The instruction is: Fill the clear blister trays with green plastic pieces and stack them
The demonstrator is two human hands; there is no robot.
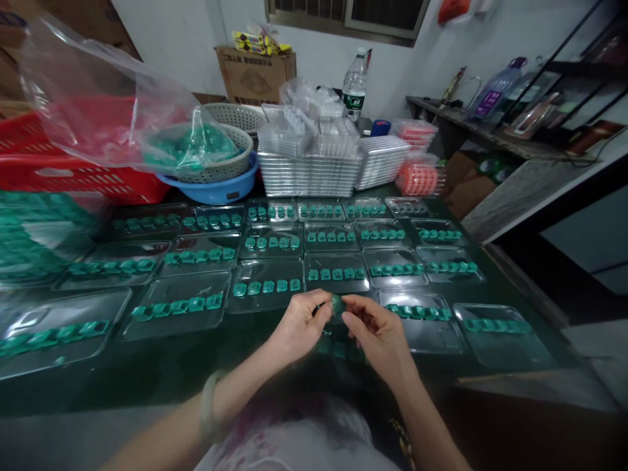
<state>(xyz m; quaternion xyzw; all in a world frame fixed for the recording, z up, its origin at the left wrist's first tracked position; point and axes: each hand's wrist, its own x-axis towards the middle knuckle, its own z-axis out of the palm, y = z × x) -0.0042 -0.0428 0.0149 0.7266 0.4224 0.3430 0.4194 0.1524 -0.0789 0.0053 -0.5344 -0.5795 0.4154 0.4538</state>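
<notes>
My left hand (305, 322) and my right hand (375, 330) meet above the near middle of the table. Between their fingertips they pinch one small green translucent plastic piece (337, 305); its exact kind is too small to make out. Thumb and fingers of both hands are closed on it. Below them, partly hidden, more green pieces (338, 350) lie in a row. Around the hands lie clear plastic trays (267, 267), each bearing a row of green cup-like pieces (268, 286). Another such tray (432, 337) is just right of my right hand.
Stacked clear trays (309, 175) stand at the back. To their left are a blue basin (210, 190), a grey colander (240, 147) holding green pieces and a red basket (88, 180) under a plastic bag (112, 85). A water bottle (354, 85) stands behind; a shelf (500, 134) is at right.
</notes>
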